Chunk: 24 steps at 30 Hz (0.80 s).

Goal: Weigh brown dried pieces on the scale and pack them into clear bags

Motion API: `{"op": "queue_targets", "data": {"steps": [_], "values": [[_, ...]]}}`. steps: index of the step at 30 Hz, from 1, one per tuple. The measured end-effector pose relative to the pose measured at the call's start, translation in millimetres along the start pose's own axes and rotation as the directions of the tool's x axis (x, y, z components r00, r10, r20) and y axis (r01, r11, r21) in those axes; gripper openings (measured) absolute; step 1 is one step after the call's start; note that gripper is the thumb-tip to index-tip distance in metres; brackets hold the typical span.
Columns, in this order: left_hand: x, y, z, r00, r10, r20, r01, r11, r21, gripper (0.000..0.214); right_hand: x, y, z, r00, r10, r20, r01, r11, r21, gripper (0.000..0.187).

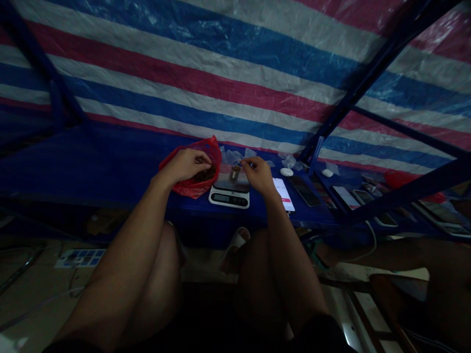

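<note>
One small cup [235,174] on digital scale [241,200] already held brown bits [235,168], red bag [195,189] plenty more; our left hand [186,164], right hand [260,175] curled, grips unclear!

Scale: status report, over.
Left hand over open red bag. Right hand beside small cup. Cup standing on scale. Lit phone right of scale.

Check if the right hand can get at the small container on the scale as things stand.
Probably yes: the right hand is close beside the small container on the scale, with nothing visible between them. Whether it holds something is unclear.
</note>
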<state>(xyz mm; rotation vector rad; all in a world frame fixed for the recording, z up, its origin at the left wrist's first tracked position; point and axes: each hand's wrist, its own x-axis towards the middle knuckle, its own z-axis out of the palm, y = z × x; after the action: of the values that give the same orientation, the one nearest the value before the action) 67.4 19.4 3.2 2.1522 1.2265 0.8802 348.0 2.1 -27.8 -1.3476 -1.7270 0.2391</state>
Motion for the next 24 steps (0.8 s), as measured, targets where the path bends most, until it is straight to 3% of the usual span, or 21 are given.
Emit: {"op": "queue_targets", "data": {"steps": [8,15,24], "values": [[28,32,35.4,0.990,0.108,-0.090,-0.126,0.965,-0.229,0.016,1,2,3,0.998,0.049,-0.027,-0.047,0.995,0.093,0.021],[41,50,62.2,0.986,0.163,-0.011,-0.164,0.983,-0.078,0.017,-2,2,0,0.997,0.075,-0.018,-0.072,0.990,0.122,0.020],[42,51,66.0,0.985,0.173,0.018,-0.174,0.984,0.042,0.025,-6,2,-2,0.996,0.079,0.050,-0.083,0.993,0.083,0.018]]}}
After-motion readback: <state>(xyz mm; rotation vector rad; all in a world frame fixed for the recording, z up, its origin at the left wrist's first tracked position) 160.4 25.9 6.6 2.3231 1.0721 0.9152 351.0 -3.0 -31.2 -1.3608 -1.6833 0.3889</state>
